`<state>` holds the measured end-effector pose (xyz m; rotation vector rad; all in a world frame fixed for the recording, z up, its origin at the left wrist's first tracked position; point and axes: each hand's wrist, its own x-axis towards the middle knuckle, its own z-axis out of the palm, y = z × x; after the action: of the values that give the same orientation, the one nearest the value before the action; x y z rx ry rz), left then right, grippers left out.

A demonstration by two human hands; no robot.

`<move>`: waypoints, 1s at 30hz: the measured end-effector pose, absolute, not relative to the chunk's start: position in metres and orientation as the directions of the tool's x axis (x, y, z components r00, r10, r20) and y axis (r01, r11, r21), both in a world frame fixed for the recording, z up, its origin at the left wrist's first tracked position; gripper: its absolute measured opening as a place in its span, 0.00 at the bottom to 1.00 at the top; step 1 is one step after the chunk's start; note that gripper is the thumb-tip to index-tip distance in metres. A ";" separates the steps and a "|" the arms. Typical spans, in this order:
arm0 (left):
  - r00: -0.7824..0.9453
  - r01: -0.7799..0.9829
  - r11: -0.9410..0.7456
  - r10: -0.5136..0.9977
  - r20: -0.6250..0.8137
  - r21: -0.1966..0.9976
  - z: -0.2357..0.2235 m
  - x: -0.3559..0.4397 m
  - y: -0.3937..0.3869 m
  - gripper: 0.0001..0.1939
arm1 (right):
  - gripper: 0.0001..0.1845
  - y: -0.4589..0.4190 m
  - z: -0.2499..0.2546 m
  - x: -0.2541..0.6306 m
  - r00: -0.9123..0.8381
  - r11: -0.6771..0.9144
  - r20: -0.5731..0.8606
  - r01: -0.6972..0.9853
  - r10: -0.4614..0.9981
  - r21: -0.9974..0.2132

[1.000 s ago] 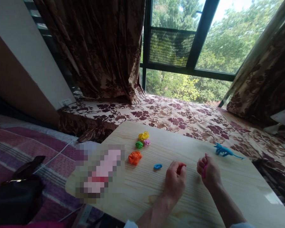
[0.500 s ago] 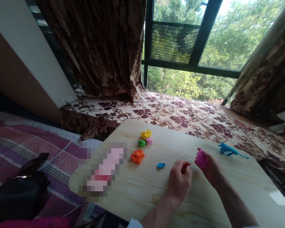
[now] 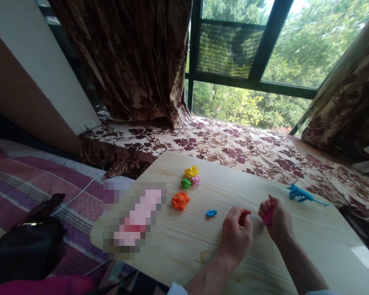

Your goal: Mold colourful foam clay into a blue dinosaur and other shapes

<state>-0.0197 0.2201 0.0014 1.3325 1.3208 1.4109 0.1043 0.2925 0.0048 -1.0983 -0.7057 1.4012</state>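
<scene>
My right hand (image 3: pixel 279 219) is closed around a bright pink bundle (image 3: pixel 267 216), which shows only partly between the fingers and palm. My left hand (image 3: pixel 237 230) rests on the table with curled fingers, thumb and forefinger nearly meeting; whatever is inside them, if anything, is hidden. Left of it lies a small blue ring-shaped band (image 3: pixel 211 213). Farther left sit an orange bundle (image 3: pixel 181 201), a green bundle (image 3: pixel 185 184), a pale pink bundle (image 3: pixel 196 180) and a yellow bundle of looped bands (image 3: pixel 191 172). Beyond my right hand is a blue stringy bundle with a long tail (image 3: pixel 300 193).
Everything lies on a light wooden table (image 3: pixel 221 190). A blurred-out pink item (image 3: pixel 141 217) covers its left side. Behind are a flowered cloth ledge (image 3: pixel 233 143), curtains and a window. A black bag (image 3: pixel 27 246) sits on the striped bedding (image 3: pixel 80 213) at left.
My right hand's fingers have folded over the bright pink bundle, which was more exposed before. My left hand looks much the same. The whole view has shifted slightly.
</scene>
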 end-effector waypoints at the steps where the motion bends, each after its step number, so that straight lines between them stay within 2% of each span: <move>1: -0.153 0.118 -0.163 0.972 0.180 0.980 0.001 -0.020 0.220 0.09 | 0.21 0.290 0.004 0.102 0.105 -0.139 -0.195 -0.393 0.975 -0.909; 7: -0.158 0.157 -0.169 0.968 0.194 0.973 0.001 -0.018 0.221 0.09 | 0.20 0.286 -0.005 0.093 0.067 -0.122 -0.145 -0.270 0.987 -0.955; 12: -0.148 0.219 -0.201 0.960 0.236 0.955 0.005 -0.019 0.219 0.07 | 0.12 0.294 0.000 0.107 0.039 -0.051 -0.055 -0.107 0.998 -0.993; 16: -0.125 0.249 -0.233 0.955 0.270 0.940 0.006 -0.018 0.220 0.08 | 0.19 0.288 0.007 0.129 -0.017 0.076 0.074 0.142 0.997 -0.987; 22: -0.095 0.234 -0.264 0.951 0.293 0.936 0.004 -0.013 0.224 0.07 | 0.16 0.268 0.014 0.160 -0.022 0.230 0.262 0.552 0.965 -0.802; 26: -0.083 0.237 -0.268 0.952 0.295 0.934 0.004 -0.012 0.225 0.08 | 0.11 0.262 0.023 0.159 -0.142 0.298 0.280 0.681 0.950 -0.668; 30: -0.076 0.253 -0.261 0.955 0.288 0.931 0.001 -0.012 0.226 0.08 | 0.08 0.275 0.023 0.158 -0.161 0.288 0.270 0.792 0.949 -0.538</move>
<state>-0.0116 0.2264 0.0014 1.5500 1.3300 1.3793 0.1576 0.2747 0.0225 -1.5525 -2.0028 0.3658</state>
